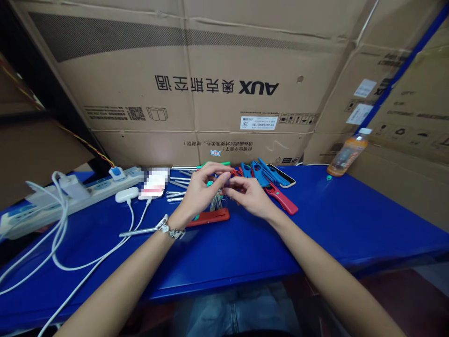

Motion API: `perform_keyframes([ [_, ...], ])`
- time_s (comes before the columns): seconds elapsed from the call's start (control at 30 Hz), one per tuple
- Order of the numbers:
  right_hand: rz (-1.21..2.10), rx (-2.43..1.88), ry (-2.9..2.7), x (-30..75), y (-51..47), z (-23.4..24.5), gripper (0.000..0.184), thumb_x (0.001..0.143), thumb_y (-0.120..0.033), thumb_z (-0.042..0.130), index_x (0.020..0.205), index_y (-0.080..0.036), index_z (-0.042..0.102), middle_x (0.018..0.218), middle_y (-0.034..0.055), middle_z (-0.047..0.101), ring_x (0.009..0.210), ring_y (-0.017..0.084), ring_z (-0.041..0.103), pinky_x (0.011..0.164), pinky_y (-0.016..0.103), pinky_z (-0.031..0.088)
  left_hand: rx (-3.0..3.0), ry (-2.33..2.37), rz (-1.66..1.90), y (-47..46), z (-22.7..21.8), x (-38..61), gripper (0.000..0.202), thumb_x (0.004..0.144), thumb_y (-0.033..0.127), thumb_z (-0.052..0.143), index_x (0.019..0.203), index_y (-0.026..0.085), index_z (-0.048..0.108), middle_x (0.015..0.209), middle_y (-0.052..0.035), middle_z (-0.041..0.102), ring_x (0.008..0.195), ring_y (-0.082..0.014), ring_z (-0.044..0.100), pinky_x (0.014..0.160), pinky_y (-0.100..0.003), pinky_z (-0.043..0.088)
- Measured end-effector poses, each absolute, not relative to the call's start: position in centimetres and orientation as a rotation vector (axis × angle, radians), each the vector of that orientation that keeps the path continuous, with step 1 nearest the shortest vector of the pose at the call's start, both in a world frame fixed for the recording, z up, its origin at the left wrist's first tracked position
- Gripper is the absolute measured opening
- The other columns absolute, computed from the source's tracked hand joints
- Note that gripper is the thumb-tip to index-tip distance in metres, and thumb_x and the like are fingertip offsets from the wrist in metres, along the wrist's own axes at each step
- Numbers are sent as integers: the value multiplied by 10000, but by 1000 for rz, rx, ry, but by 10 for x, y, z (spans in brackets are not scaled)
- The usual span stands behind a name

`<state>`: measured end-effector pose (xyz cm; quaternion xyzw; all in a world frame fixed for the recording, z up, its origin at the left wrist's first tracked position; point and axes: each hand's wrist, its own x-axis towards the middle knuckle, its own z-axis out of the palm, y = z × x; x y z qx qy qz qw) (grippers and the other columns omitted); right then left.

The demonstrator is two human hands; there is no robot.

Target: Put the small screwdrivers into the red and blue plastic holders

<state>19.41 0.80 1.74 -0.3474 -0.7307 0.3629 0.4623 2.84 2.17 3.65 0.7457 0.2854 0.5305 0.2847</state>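
Both my left hand (202, 189) and right hand (251, 196) pinch a small, mostly hidden piece (227, 181) mid-frame, over the blue worktop (245, 250).

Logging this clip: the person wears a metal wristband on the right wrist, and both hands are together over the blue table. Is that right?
Not quite. The head view shows the metal wristband on the wrist of the left hand, not the right hand. Both hands are indeed together over the blue table.
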Motion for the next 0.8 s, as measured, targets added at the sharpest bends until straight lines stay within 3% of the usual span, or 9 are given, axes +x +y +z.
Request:
perform_keyframes([
  [0.17, 679, -890, -1655, 179, 15, 0, 249, 816, -401, 692, 799, -190, 561, 688, -34, 531, 609, 108, 465, 581, 244, 410, 1721, 804, 1530, 21, 34, 42, 206, 736, 303, 779, 771, 169, 628, 700, 2, 654, 626, -115, 606, 609, -248, 504],
  [0.27, 743, -849, -1691, 182, 13, 1, 237, 849, -410, 653, 936, -199, 588, 753, -22, 558, 614, 107, 484, 570, 237, 430, 1826, 797, 1459, 20, 36, 38, 155, 787, 302, 737, 783, 168, 659, 738, -14, 684, 672, -128, 631, 649, -261, 522],
  [0.37, 999, -836, -1807, 194, 8, 13, 323, 887, -471, 572, 1056, -197, 598, 742, -19, 554, 532, 100, 463, 465, 225, 406, 1991, 770, 1311, 20, 40, 28, 158, 872, 323, 654, 914, 183, 715, 867, -46, 726, 745, -153, 659, 680, -284, 536],
  [0.43, 1091, -835, -1867, 201, 6, 19, 340, 897, -495, 539, 994, -181, 629, 706, -16, 544, 520, 102, 462, 437, 221, 388, 2065, 734, 1269, 19, 41, 25, 198, 911, 333, 596, 968, 190, 721, 982, -74, 723, 836, -178, 668, 702, -300, 542],
  [0.53, 941, -838, -1837, 200, 6, 19, 297, 865, -456, 605, 837, -163, 648, 696, -5, 574, 596, 112, 498, 537, 237, 423, 2081, 755, 1348, 18, 40, 30, 200, 901, 340, 603, 970, 186, 711, 1064, -94, 692, 961, -200, 645, 762, -313, 534],
  [0.6, 779, -867, -1736, 192, 9, 11, 276, 818, -427, 673, 758, -163, 617, 671, -13, 570, 622, 115, 490, 592, 249, 420, 1980, 819, 1449, 17, 39, 37, 188, 836, 344, 690, 921, 177, 683, 958, -71, 691, 871, -175, 644, 724, -288, 520],
  [0.7, 608, -941, -1591, 180, 13, -3, 331, 765, -426, 724, 675, -177, 525, 610, -40, 495, 581, 103, 429, 560, 242, 372, 1801, 830, 1508, 17, 37, 46, 236, 747, 336, 777, 769, 166, 615, 738, -9, 651, 663, -125, 603, 618, -250, 485],
  [0.8, 593, -924, -1571, 178, 13, -5, 313, 766, -428, 723, 733, -181, 533, 650, -36, 506, 603, 108, 456, 576, 242, 394, 1787, 789, 1449, 17, 38, 43, 212, 771, 325, 751, 713, 161, 628, 684, -10, 651, 638, -131, 603, 615, -260, 488],
])
